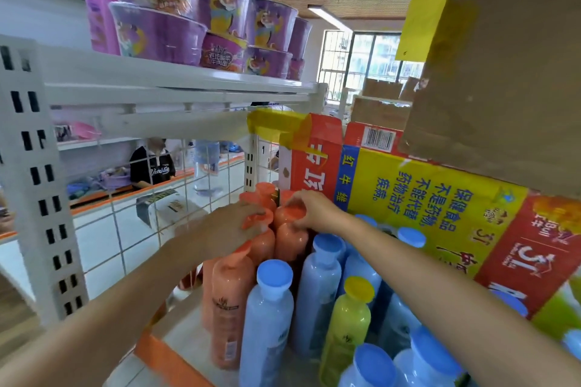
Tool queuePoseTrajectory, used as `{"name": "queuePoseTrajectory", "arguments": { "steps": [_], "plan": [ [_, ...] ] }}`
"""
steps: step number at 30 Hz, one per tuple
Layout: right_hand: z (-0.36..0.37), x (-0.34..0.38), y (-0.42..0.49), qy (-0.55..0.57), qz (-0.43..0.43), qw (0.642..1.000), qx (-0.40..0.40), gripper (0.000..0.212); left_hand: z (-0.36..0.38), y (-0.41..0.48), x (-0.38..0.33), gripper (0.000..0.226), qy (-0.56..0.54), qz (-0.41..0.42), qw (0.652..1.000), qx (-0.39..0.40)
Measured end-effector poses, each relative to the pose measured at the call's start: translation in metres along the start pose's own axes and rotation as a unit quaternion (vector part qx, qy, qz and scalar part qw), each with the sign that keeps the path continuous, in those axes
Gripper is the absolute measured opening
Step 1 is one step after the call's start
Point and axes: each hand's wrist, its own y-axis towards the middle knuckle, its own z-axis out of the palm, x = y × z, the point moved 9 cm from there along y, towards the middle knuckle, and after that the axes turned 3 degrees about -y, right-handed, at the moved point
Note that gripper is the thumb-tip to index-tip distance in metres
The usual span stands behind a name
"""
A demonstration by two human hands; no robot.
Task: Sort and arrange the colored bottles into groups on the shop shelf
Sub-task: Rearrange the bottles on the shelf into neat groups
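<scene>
Orange group, rear left corner of the shelf (pixel 176 352): you are mid-way through closing it up. Your left hand (pixel 226 226) lies with fingers wrapped over the cap of one orange bottle (pixel 261 242); your right hand (pixel 309 210) pinches the cap of the orange bottle beside it (pixel 290 239), fingers curled round the top. More orange bottles stand behind and in front, one tall at the front edge (pixel 229 308). Blue bottles (pixel 317 292) cluster to the right, against the printed carton (pixel 440 207). One yellow-green bottle (pixel 345 330) stands among the blues, unsorted. Next, by my judgement: seat both orange bottles upright, touching their row, then lift out the yellow-green stray.
</scene>
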Motion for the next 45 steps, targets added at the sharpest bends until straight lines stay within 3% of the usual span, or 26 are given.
{"name": "queuePoseTrajectory", "arguments": {
  "steps": [5, 8, 11, 16, 23, 27, 30, 34, 45],
  "plan": [
    [0.003, 0.002, 0.004, -0.003, -0.008, 1.0, 0.003, 0.048, 0.003, 0.0, 0.006, 0.064, -0.046, -0.009, 0.999, 0.001],
    [0.004, 0.001, 0.003, -0.008, -0.008, 1.0, 0.007, 0.051, 0.004, 0.0, 0.008, 0.048, -0.077, -0.006, 0.997, -0.003],
    [0.005, 0.006, -0.002, -0.044, -0.017, 0.999, 0.026, 0.054, -0.002, -0.003, 0.005, 0.05, -0.068, 0.007, 0.998, -0.014],
    [-0.009, 0.013, -0.025, -0.08, -0.037, 0.996, 0.024, 0.061, -0.023, -0.023, -0.033, 0.057, -0.063, 0.133, 0.987, -0.068],
    [-0.03, 0.012, -0.075, -0.121, -0.013, 0.992, 0.008, 0.053, -0.005, -0.051, -0.069, 0.064, -0.089, 0.192, 0.976, 0.047],
    [-0.029, 0.007, -0.102, -0.114, -0.002, 0.993, 0.028, 0.052, 0.005, -0.058, -0.077, 0.049, -0.093, 0.19, 0.972, 0.101],
    [-0.026, 0.001, -0.116, -0.107, 0.004, 0.994, 0.037, 0.053, 0.009, -0.061, -0.082, 0.045, -0.065, 0.2, 0.972, 0.101],
    [-0.035, -0.011, -0.131, -0.093, 0.04, 0.995, -0.013, 0.048, 0.01, -0.059, -0.083, 0.038, -0.079, 0.188, 0.976, 0.073],
    [-0.047, -0.033, -0.158, -0.059, 0.07, 0.995, -0.049, 0.043, 0.027, -0.047, -0.107, 0.044, -0.069, 0.202, 0.973, 0.086]
  ]
}}
